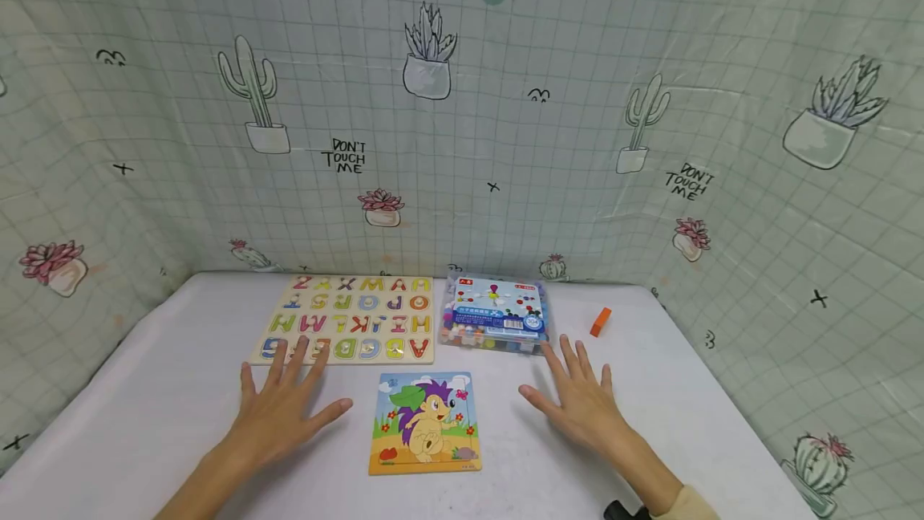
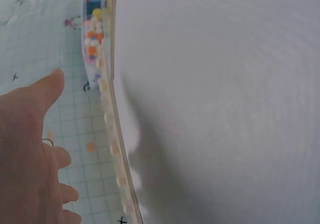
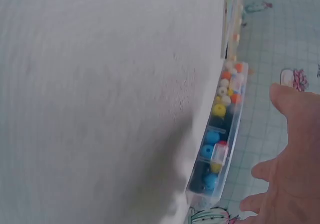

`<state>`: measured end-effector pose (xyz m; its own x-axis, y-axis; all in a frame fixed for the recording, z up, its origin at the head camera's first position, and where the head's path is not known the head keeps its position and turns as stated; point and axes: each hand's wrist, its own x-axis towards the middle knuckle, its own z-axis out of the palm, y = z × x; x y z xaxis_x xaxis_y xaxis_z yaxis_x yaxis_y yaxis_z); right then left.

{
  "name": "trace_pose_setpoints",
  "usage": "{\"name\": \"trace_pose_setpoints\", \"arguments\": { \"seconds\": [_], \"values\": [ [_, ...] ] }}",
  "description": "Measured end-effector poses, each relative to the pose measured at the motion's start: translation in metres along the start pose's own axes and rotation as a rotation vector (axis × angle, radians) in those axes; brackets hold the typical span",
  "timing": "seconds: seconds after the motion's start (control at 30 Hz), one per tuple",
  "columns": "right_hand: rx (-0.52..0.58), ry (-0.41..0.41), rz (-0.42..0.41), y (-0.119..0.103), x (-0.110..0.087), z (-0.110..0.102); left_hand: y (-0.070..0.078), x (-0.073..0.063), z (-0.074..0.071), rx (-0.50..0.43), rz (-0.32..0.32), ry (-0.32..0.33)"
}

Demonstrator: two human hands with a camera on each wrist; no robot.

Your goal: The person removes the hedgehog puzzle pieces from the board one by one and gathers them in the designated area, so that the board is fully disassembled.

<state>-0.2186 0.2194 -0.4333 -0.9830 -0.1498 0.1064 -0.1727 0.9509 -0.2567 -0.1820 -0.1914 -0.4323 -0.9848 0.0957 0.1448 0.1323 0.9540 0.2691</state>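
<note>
My left hand [image 1: 277,412] is spread palm down on the left, its fingertips overlapping the near edge of the wooden alphabet board [image 1: 354,314] in the head view. On the right, my right hand [image 1: 585,404] is likewise spread, fingers pointing toward the clear plastic case of colored beads [image 1: 494,314]. Between the two hands lies a square hedgehog picture puzzle [image 1: 426,424], its frame flat on the table. Neither hand holds anything. In the right wrist view, round beads [image 3: 219,109] show through the side of the case.
A small orange block [image 1: 601,322] lies to the right of the bead case. The white table [image 1: 180,359] is backed by a grid-patterned curtain [image 1: 462,143] with cactus drawings, which also rises along both sides. A black object [image 1: 624,510] sits by the right wrist.
</note>
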Motion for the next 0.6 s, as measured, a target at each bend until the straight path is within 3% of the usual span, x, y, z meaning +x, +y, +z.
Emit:
{"name": "trace_pose_setpoints", "arguments": {
  "seconds": [0.2, 0.4, 0.6],
  "values": [
    [0.025, -0.045, -0.011, -0.012, 0.001, 0.005, 0.009, 0.001, 0.005, -0.014, 0.034, 0.010],
    [0.082, -0.037, -0.044, -0.025, 0.005, 0.010, 0.023, 0.005, 0.008, -0.021, 0.137, 0.036],
    [0.125, -0.080, -0.053, -0.040, 0.010, 0.016, 0.036, 0.008, 0.009, -0.127, 0.250, -0.072]
  ]
}}
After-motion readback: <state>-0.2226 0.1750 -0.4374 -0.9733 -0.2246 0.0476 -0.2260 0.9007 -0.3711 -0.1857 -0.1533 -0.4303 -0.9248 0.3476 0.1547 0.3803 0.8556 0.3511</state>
